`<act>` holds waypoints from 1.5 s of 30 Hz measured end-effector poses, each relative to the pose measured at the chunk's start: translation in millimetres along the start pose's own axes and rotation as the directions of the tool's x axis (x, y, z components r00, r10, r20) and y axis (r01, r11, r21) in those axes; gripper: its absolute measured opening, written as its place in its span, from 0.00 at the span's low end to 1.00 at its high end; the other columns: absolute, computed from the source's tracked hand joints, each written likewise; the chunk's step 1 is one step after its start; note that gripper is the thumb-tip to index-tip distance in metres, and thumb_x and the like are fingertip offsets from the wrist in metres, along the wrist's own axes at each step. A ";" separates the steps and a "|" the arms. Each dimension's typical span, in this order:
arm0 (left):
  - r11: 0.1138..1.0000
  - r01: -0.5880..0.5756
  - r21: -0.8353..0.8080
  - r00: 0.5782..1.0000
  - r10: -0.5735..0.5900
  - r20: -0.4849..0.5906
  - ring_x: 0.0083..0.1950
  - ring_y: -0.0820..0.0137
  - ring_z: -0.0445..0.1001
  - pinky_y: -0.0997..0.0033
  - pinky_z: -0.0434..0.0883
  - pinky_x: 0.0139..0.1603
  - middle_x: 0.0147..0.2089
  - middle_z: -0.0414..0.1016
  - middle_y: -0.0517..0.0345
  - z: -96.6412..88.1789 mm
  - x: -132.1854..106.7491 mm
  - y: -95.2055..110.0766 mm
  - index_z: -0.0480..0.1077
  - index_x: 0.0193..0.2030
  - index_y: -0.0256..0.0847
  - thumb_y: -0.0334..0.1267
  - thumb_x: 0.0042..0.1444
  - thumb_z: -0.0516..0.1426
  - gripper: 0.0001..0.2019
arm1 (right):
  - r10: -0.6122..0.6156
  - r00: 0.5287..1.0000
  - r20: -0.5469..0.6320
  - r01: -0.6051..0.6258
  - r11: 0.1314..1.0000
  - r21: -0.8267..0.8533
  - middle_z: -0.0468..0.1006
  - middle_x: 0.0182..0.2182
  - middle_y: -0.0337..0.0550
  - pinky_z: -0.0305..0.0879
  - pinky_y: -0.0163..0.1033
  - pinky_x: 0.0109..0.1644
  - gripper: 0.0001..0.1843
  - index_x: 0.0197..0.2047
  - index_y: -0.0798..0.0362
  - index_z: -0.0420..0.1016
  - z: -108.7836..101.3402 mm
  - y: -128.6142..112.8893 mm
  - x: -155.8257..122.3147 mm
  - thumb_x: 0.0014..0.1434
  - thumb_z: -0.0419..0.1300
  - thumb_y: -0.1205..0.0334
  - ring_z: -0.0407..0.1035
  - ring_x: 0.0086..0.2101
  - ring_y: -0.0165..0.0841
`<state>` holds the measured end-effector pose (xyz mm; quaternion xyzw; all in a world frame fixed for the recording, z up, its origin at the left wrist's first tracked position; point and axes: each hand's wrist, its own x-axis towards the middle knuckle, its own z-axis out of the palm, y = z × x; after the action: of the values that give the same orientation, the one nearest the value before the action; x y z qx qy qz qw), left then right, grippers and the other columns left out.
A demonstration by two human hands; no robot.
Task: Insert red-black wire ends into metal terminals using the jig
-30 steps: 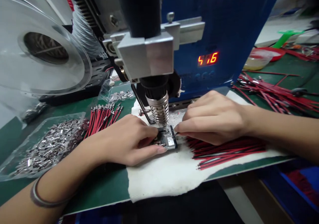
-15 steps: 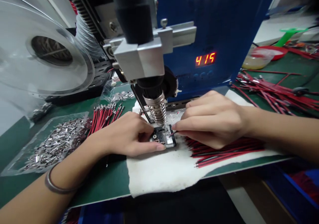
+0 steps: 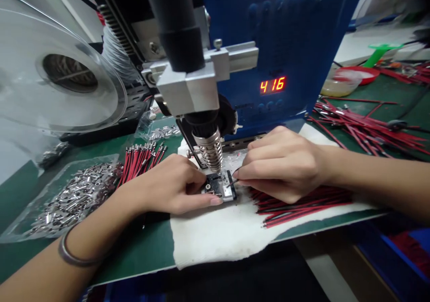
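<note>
- The red number (image 3: 273,85) on the blue box (image 3: 242,100) says 416; half a second ago it said 415.
- Bits of a second red number now peek in at the top, near 1 o'clock.
- Both hands are in almost the same spots as before.
- The right hand (image 3: 282,163) is pinched shut on a thin dark wire (image 3: 232,183).
- The wire pokes out from its fingertips toward 8 o'clock, over the block (image 3: 229,195).
- The left hand (image 3: 174,183) is half curled, thumb along the block's near edge, finger at its left side. I can't tell if it squeezes.
- The block and wire lie at 3 o'clock from the left hand.
- The metal tip (image 3: 210,152) is at 11 o'clock from the block.
</note>
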<state>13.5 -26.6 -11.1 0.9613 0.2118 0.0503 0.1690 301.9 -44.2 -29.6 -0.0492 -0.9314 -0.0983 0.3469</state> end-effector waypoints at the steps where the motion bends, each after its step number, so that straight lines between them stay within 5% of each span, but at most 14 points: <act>1: 1.000 -0.004 -0.004 1.000 0.004 -0.002 0.22 0.79 0.53 0.70 0.49 0.27 0.19 0.57 0.63 0.2 -0.6 -0.3 0.63 0.20 0.38 0.58 0.74 0.60 0.34 | 0.007 1.000 0.005 -0.007 1.000 0.009 0.78 0.30 0.39 0.56 0.40 0.33 0.13 0.40 0.57 0.77 -0.1 0.2 -0.3 0.79 0.56 0.67 0.66 0.29 0.26; 17: 0.999 -0.017 -0.034 1.000 0.017 0.004 0.22 0.78 0.52 0.67 0.48 0.28 0.19 0.54 0.65 -1.6 -0.2 0.4 0.60 0.20 0.38 0.56 0.74 0.61 0.34 | 0.014 1.000 0.011 -0.014 0.999 0.047 0.78 0.31 0.37 0.55 0.40 0.33 0.07 0.42 0.56 0.75 0.9 -3.2 -0.6 0.76 0.59 0.69 0.67 0.29 0.26; 29: 0.996 0.004 -0.087 0.998 0.001 0.059 0.24 0.78 0.52 0.64 0.47 0.30 0.20 0.52 0.64 -3.1 -3.0 -0.1 0.60 0.20 0.37 0.57 0.75 0.60 0.35 | -0.001 1.000 0.031 -0.002 0.997 0.079 0.74 0.28 0.37 0.55 0.40 0.34 0.12 0.38 0.56 0.75 4.1 -5.1 2.3 0.77 0.58 0.69 0.65 0.28 0.27; 45: 0.994 0.070 -0.081 0.994 -0.062 0.089 0.23 0.80 0.49 0.66 0.46 0.29 0.18 0.52 0.65 -6.5 0.4 1.9 0.60 0.18 0.37 0.58 0.73 0.62 0.36 | 0.104 0.979 0.176 -0.149 0.951 0.270 0.77 0.29 0.38 0.59 0.33 0.35 0.16 0.41 0.59 0.82 11.3 2.7 0.6 0.80 0.58 0.64 0.65 0.28 0.23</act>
<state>13.5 -26.1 -4.3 0.9471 0.2337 0.0121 0.2197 294.7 -39.1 -37.1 -0.0668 -0.9557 0.0618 0.2801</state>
